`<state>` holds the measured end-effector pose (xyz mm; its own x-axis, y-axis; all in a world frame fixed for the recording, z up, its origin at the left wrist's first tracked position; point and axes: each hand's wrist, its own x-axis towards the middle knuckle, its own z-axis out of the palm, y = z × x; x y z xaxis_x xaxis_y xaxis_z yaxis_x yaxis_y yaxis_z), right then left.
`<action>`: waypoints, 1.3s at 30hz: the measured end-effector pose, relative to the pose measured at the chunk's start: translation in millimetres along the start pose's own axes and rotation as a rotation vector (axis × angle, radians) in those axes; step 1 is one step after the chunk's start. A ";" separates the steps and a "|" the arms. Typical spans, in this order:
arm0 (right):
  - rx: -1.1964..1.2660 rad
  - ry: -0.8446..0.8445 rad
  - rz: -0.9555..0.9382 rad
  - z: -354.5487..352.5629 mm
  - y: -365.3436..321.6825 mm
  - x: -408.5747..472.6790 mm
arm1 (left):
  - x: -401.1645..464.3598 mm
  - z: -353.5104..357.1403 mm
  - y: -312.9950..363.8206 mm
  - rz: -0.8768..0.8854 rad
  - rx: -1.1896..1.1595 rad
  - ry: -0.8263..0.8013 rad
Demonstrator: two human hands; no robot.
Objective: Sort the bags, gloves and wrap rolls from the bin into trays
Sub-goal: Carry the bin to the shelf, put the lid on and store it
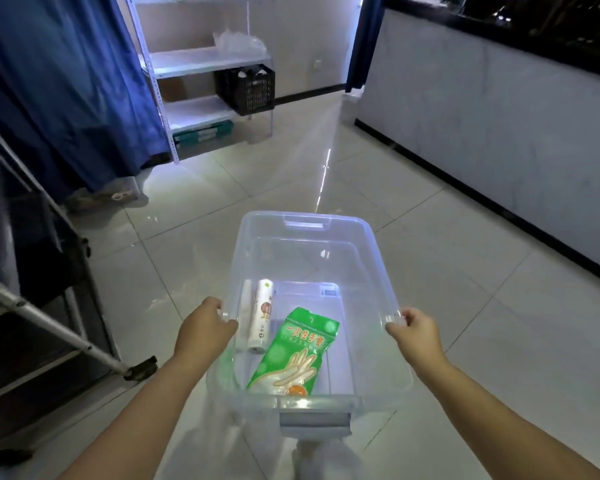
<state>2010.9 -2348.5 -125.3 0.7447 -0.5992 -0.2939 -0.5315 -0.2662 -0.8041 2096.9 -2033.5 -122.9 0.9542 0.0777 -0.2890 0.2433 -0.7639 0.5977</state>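
Note:
A clear plastic bin [305, 225] hangs in front of me above the tiled floor, carried by both hands. My left hand [205, 323] grips its left rim and my right hand [414, 329] grips its right rim. Inside, a green pack of disposable gloves [293, 353] lies flat near the front. A white roll with printed marks [262, 315] lies along the left wall, and a second, plainer roll [246, 311] lies beside it, partly hidden behind my left hand.
A white metal shelf unit [208, 60] stands ahead left, holding a black crate [246, 88] and a green box. Blue curtains hang at left. A white counter wall [482, 133] runs along the right. A metal rack leg [66, 327] slants in at left.

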 end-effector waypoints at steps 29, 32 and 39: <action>-0.117 -0.227 -0.145 186.8 -340.5 656.6 | 610.5 9.6 256.9 -0.234 -0.095 0.154; -0.127 -0.225 -0.157 208.6 -389.2 713.9 | 690.2 -7.4 284.5 -0.222 -0.111 0.142; -0.149 -0.212 -0.174 258.9 -469.2 845.6 | 846.5 -23.3 336.4 -0.228 -0.110 0.118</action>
<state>2994.5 -2534.8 -130.3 0.8891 -0.3682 -0.2720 -0.4301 -0.4685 -0.7717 2990.5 -2209.8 -149.1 0.8849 0.3187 -0.3397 0.4650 -0.6448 0.6066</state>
